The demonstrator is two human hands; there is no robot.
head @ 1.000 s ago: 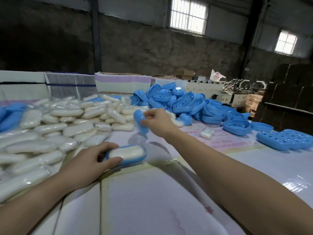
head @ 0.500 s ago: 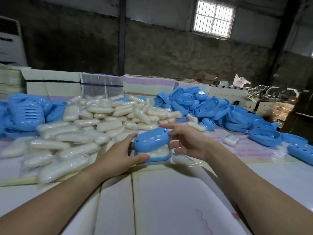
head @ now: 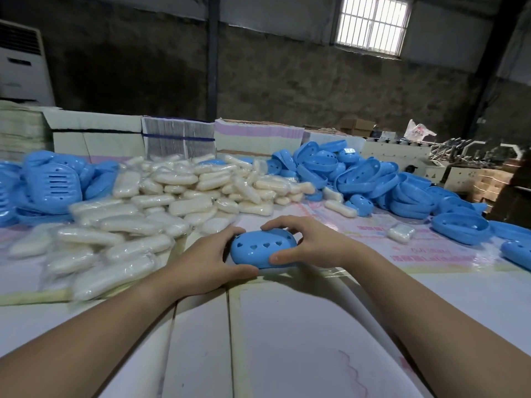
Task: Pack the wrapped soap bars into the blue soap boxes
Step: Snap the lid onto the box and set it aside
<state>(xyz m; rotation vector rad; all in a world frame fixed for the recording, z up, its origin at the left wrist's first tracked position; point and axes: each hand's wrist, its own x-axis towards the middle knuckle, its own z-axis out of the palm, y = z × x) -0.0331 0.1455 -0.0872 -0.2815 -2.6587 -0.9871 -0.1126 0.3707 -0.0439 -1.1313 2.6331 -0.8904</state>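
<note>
A blue soap box (head: 260, 248) with heart-shaped holes in its lid lies closed on the table in front of me. My left hand (head: 207, 261) grips its left end, thumb along the near edge. My right hand (head: 310, 242) grips its right end, fingers curled over the lid and thumb on the near side. The soap inside is hidden. A big heap of wrapped white soap bars (head: 161, 208) lies to the left and behind. Blue lids and bases (head: 370, 179) are piled at the back right.
Closed blue boxes (head: 54, 182) are stacked at far left. One loose wrapped bar (head: 400, 233) and an open blue base (head: 461, 231) lie to the right. Stacks of flat cartons (head: 178, 139) line the table's far edge. White sheets (head: 287, 340) cover the near table.
My right hand brought the blue lid down onto the base holding the soap. The lid now sits flat and both hands clasp the closed box.
</note>
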